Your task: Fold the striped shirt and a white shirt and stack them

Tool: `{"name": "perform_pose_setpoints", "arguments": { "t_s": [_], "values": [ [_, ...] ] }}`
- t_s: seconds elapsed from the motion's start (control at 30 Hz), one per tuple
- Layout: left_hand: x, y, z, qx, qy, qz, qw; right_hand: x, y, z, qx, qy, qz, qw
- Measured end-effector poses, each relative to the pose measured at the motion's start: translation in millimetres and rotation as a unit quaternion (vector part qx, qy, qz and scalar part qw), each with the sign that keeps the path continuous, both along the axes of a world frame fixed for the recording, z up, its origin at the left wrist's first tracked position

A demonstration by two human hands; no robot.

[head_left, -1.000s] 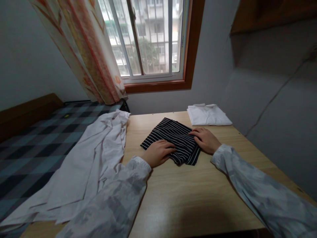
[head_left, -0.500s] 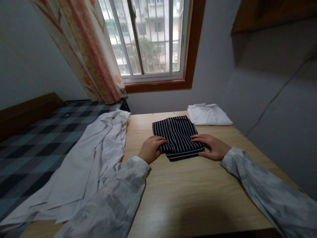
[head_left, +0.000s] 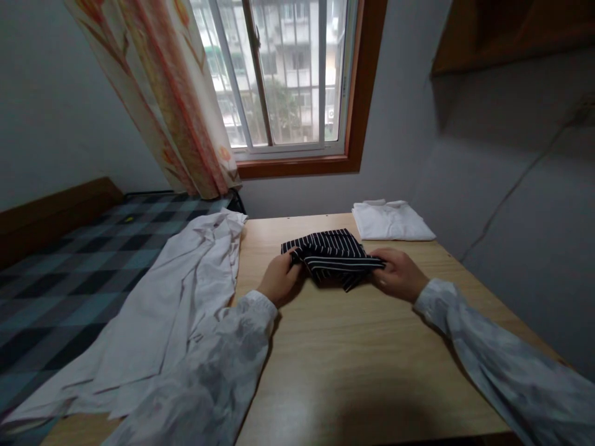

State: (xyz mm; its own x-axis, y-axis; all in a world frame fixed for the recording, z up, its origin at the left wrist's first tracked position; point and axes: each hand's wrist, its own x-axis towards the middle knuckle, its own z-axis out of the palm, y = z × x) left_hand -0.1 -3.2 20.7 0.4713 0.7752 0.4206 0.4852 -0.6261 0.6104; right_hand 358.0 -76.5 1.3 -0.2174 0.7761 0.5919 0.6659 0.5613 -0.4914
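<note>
At the left of the frame is a bed (head_left: 69,297) with a blue-grey and black checked cover, and a cream curtain (head_left: 181,111) with orange-red patterning hangs above it, at upper left. A rumpled white cloth garment (head_left: 171,297) lies along the left side of the pale wooden bench (head_left: 334,359). Near the centre, the left hand (head_left: 281,275) has its grip closed on the left end of a black cloth garment with thin white stripes (head_left: 332,251), which is bunched over the bench, its near edge stretched between the hands. The right hand (head_left: 400,272), right of centre, has its grip pinched on the opposite end. Behind that hand lies a flat, folded white cloth (head_left: 393,223). A brown wooden shelf (head_left: 511,37) fills the upper right.
</note>
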Motion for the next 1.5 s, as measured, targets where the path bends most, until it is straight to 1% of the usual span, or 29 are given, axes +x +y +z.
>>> {"name": "perform_pose_setpoints", "arguments": {
  "t_s": [0.07,0.13,0.17,0.23,0.3,0.33,0.37,0.43,0.5,0.53,0.57,0.6,0.67,0.73,0.77,0.83,0.9,0.93,0.97,1.03,1.1,1.17,1.23,1.33,1.4,1.5],
  "values": [
    [1,7,18.2,-0.030,-0.063,0.004,0.998,-7,9,15.3,-0.022,0.115,-0.014,0.993],
    [1,18,41.0,-0.078,-0.108,0.009,0.991,-14,24,36.2,-0.055,0.223,-0.006,0.973],
    [0,24,52.6,-0.110,-0.126,0.009,0.986,-16,34,47.8,-0.077,0.276,0.000,0.958],
    [-1,38,72.8,-0.182,-0.158,0.004,0.970,-21,55,70.1,-0.139,0.374,0.016,0.917],
    [-3,51,84.3,-0.250,-0.186,0.004,0.950,-26,75,87.1,-0.208,0.433,0.025,0.877],
    [-3,57,85.7,-0.281,-0.196,0.008,0.939,-28,84,92.0,-0.240,0.450,0.024,0.860],
    [-3,62,83.8,-0.311,-0.202,0.014,0.929,-31,92,94.0,-0.268,0.461,0.019,0.846],
    [-3,69,71.0,-0.366,-0.205,0.032,0.907,-37,105,88.0,-0.316,0.473,-0.005,0.823],
    [-3,72,49.5,-0.410,-0.196,0.062,0.889,-44,114,69.9,-0.352,0.473,-0.040,0.807],
    [-4,73,37.4,-0.419,-0.185,0.086,0.885,-47,117,57.7,-0.364,0.468,-0.058,0.803],
    [-5,73,25.5,-0.413,-0.169,0.114,0.887,-49,119,44.4,-0.373,0.461,-0.071,0.802],
    [-6,73,14.5,-0.397,-0.157,0.145,0.892,-51,121,31.1,-0.375,0.451,-0.078,0.806],
    [-9,73,-3.4,-0.372,-0.150,0.180,0.898,-53,121,7.2,-0.368,0.431,-0.089,0.819],
    [-12,72,-15.1,-0.349,-0.160,0.201,0.901,-51,117,-10.4,-0.326,0.434,-0.080,0.836],
    [-13,70,-19.3,-0.322,-0.170,0.213,0.907,-49,113,-16.7,-0.297,0.434,-0.070,0.848],
    [-15,66,-25.7,-0.226,-0.184,0.237,0.927,-45,103,-25.9,-0.243,0.406,-0.042,0.880],
    [-16,59,-31.0,-0.100,-0.167,0.249,0.949,-41,92,-32.5,-0.211,0.339,-0.017,0.916],
    [-16,56,-33.5,-0.053,-0.150,0.248,0.955,-39,87,-35.2,-0.198,0.304,-0.010,0.932],
    [-17,53,-35.7,-0.031,-0.132,0.245,0.960,-38,85,-37.8,-0.186,0.275,-0.007,0.943],
    [-18,49,-38.7,-0.034,-0.114,0.246,0.962,-37,84,-41.9,-0.170,0.248,-0.016,0.954],
    [-19,49,-39.0,-0.063,-0.111,0.253,0.959,-37,91,-44.4,-0.163,0.249,-0.045,0.953],
    [-19,51,-36.2,-0.079,-0.095,0.271,0.955,-38,101,-45.0,-0.157,0.249,-0.080,0.952],
    [-16,55,-31.7,-0.097,-0.067,0.291,0.949,-39,110,-44.2,-0.144,0.226,-0.104,0.958],
    [-11,59,-26.1,-0.121,-0.022,0.309,0.943,-37,119,-42.3,-0.128,0.162,-0.113,0.972],
    [-9,60,-24.3,-0.112,-0.011,0.315,0.942,-35,121,-41.5,-0.123,0.142,-0.125,0.974],
    [-9,58,-23.0,-0.093,-0.019,0.325,0.941,-34,121,-41.2,-0.119,0.157,-0.148,0.969]
  ]
}}
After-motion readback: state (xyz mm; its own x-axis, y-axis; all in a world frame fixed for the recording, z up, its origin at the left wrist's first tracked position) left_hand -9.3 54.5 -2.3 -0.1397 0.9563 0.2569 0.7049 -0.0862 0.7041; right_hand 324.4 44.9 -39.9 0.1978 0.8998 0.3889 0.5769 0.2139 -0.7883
